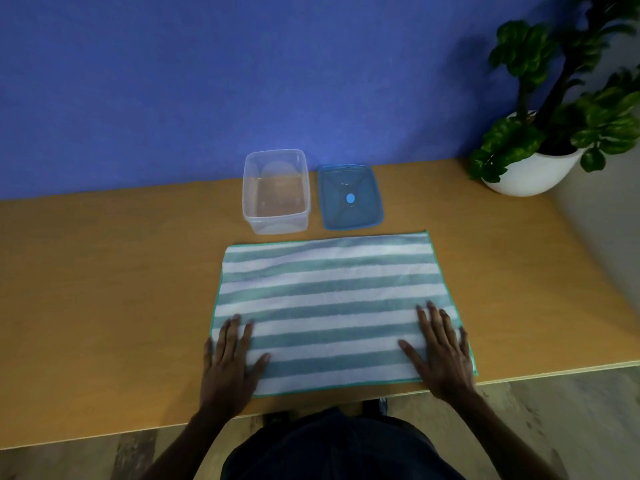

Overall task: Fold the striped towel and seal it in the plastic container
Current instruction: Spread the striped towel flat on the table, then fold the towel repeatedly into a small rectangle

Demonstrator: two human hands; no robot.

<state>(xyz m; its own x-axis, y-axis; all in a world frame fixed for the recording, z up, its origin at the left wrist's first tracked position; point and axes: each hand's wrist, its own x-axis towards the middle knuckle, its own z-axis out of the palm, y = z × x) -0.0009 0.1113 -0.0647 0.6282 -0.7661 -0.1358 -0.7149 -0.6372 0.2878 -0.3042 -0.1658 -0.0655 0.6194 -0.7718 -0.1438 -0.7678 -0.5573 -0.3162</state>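
teal and white stripes run across the striped towel (332, 306), which lies spread flat and unfolded on the wooden table (104, 289), its near edge close to the table's front lip. the left hand (228, 365) rests palm down on the towel's near left corner, fingers spread and flat, gripping nothing; part of the hand hangs over the cloth's left edge onto the wood. the right hand (441, 351) lies the same way on the near right corner, open and flat, nothing pinched. past the fingertips, beyond the far edge of the towel, stands the clear plastic container (276, 192), open and empty. just to its right, on the right hand's side, the blue lid (350, 196) lies flat on the table, close to the box but apart from it. further out to the right a potted plant (540, 133) in a white bowl sits at the table's far corner against the blue wall (207, 81).
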